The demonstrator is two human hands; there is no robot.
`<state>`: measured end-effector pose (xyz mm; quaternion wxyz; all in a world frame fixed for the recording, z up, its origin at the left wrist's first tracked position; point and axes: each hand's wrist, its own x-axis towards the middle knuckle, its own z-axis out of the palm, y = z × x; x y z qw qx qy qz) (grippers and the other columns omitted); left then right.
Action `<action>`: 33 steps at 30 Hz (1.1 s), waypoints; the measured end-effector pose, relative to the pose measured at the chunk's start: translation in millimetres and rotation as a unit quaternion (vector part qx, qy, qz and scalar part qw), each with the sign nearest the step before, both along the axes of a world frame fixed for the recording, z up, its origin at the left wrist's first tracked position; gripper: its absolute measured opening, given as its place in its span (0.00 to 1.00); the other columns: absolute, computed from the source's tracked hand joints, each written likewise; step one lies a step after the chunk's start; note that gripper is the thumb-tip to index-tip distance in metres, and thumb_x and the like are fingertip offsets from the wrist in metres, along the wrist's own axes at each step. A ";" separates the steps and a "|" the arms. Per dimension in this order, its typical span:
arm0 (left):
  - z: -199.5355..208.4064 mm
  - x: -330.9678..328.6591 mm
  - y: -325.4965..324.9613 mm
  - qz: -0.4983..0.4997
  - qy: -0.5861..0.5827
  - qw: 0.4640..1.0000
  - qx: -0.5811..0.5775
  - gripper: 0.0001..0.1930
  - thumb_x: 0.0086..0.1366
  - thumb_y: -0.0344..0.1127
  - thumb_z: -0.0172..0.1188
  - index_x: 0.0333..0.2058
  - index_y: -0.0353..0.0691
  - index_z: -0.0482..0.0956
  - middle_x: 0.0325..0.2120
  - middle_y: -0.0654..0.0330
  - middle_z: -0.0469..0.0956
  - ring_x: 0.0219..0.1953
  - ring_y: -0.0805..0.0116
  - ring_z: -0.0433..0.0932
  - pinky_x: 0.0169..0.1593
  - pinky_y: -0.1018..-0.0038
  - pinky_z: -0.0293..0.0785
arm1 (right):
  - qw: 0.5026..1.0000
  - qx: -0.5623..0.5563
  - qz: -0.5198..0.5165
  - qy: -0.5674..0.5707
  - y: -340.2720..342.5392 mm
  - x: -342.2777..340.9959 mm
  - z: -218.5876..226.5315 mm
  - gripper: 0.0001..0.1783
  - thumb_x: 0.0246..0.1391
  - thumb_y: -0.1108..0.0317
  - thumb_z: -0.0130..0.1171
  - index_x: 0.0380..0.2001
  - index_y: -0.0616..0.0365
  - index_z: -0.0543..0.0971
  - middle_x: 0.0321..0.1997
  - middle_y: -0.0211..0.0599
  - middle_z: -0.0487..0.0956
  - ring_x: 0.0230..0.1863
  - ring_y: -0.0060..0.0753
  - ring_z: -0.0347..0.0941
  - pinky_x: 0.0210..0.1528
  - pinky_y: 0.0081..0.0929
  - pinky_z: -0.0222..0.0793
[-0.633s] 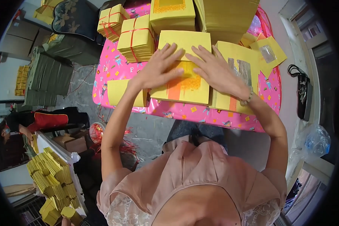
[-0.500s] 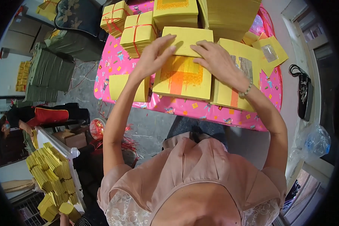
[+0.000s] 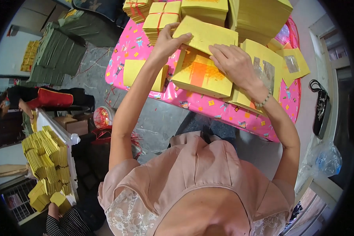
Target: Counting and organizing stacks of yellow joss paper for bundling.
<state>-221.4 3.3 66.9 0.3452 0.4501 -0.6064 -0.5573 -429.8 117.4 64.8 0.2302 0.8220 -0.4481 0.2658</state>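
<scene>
A sheaf of yellow paper (image 3: 208,34) lies tilted over a stack of yellow paper printed with orange (image 3: 200,72) on the table. My left hand (image 3: 167,46) grips its left end, thumb on top, fingers partly hidden behind. At its near right edge my right hand (image 3: 238,65), with a beaded bracelet (image 3: 264,100) on the wrist, is closed with bent fingers on the paper. Under the right wrist stands another yellow paper stack with a silver patch (image 3: 277,67). Left of the printed stack lies a plain yellow stack (image 3: 135,72), partly behind my left forearm.
A pink patterned cloth (image 3: 216,108) covers the table. Yellow bundles tied with red string (image 3: 163,17) and a tall yellow stack (image 3: 259,21) stand at the back. Loose yellow envelopes (image 3: 299,65) lie right. At far left, people work by a table with yellow bundles (image 3: 47,157).
The sheaf's left end has risen, so it now sits at a slant over the printed stack, and both hands moved with it. The whole view has shifted, with the table now more to the right.
</scene>
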 end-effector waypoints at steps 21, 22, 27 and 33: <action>-135.8 227.9 47.7 0.145 0.037 0.987 0.061 0.20 0.67 0.30 0.62 0.56 0.34 0.72 0.40 0.63 0.81 0.38 0.74 0.79 0.39 0.77 0.74 | 0.954 0.239 -0.029 -0.176 50.5 1.7 -0.7 0.12 0.59 0.68 0.58 0.43 0.62 0.81 0.43 0.43 0.82 0.44 0.48 0.79 0.47 0.38 0.75; -137.6 227.3 45.9 0.145 0.038 0.987 0.062 0.20 0.67 0.30 0.62 0.56 0.34 0.72 0.40 0.63 0.81 0.38 0.74 0.79 0.39 0.77 0.74 | 0.954 0.241 -0.030 -0.176 50.6 1.7 -1.6 0.12 0.59 0.68 0.58 0.43 0.62 0.81 0.43 0.43 0.82 0.44 0.48 0.79 0.47 0.38 0.75; -136.0 216.6 37.6 0.149 -0.119 0.981 0.036 0.19 0.65 0.29 0.62 0.54 0.30 0.73 0.35 0.62 0.80 0.33 0.76 0.77 0.34 0.77 0.72 | 0.955 0.240 -0.032 -0.171 52.2 -1.5 -3.9 0.12 0.59 0.68 0.58 0.43 0.62 0.81 0.44 0.43 0.82 0.46 0.47 0.79 0.48 0.38 0.75; -160.7 234.7 17.5 0.144 -0.343 0.927 -0.047 0.30 0.58 0.44 0.68 0.56 0.34 0.73 0.38 0.44 0.81 0.40 0.52 0.82 0.43 0.61 0.77 | 0.956 0.249 -0.018 -0.154 60.5 2.6 8.1 0.13 0.57 0.64 0.62 0.42 0.60 0.82 0.46 0.43 0.81 0.47 0.48 0.78 0.50 0.40 0.74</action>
